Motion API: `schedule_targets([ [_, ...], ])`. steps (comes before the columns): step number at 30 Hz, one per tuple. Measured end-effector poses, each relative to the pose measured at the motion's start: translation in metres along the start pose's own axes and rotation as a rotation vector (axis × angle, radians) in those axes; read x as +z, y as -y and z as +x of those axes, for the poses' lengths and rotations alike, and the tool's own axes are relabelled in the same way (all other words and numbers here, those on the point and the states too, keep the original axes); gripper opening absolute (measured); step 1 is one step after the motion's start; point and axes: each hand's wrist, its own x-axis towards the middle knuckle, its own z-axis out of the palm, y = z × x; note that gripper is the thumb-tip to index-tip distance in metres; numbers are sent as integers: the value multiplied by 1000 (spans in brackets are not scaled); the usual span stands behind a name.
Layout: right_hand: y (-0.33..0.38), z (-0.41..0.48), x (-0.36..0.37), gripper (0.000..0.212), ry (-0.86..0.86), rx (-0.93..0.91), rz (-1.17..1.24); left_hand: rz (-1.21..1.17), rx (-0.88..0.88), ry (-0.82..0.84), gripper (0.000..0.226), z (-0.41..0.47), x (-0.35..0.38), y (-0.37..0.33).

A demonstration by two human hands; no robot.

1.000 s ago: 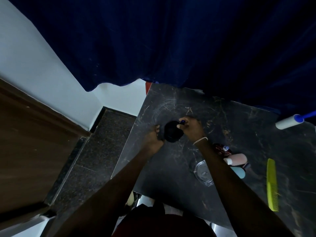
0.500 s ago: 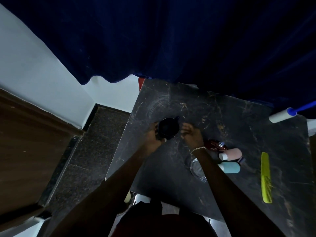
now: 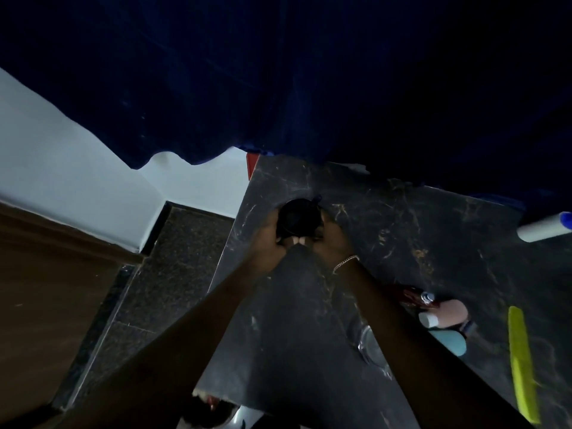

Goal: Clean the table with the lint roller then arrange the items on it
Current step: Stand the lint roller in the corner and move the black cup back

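Note:
A round black container (image 3: 296,218) stands on the dark marble table (image 3: 402,230) near its far left corner. My left hand (image 3: 266,243) grips its left side and my right hand (image 3: 331,240) grips its right side, thumbs meeting in front. The lint roller (image 3: 543,228), white with a blue handle, lies at the table's right edge. A yellow comb (image 3: 522,360) lies at the near right.
Beside my right forearm lie a pink bottle (image 3: 445,314), a light blue bottle (image 3: 448,342), a dark red bottle (image 3: 416,297) and a clear glass dish (image 3: 370,345). A dark blue curtain (image 3: 278,82) hangs over the table's far edge. Floor and a wooden panel lie left.
Both hands have closed around the black container and pushed it farther toward the table's far left corner. The camera has tilted, shifting the items lower right.

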Motion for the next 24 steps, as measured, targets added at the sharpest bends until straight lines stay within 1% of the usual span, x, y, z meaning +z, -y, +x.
schedule_targets([
  [2,8,30,3,77,-25,-66,9,19,53,-28,74,26,-15,0],
  [5,18,71,8,78,-24,-79,-4,61,117,-70,71,62,-31,2],
  [8,24,99,12,74,-7,-103,-34,50,112,-82,71,82,-42,4],
  [10,24,112,13,73,-6,-105,-35,30,85,-71,75,91,-46,5],
  [16,20,128,21,72,-12,-85,-50,43,68,-55,80,109,-49,18],
  [24,25,133,26,70,-1,-97,-75,70,112,-55,85,116,-53,26],
])
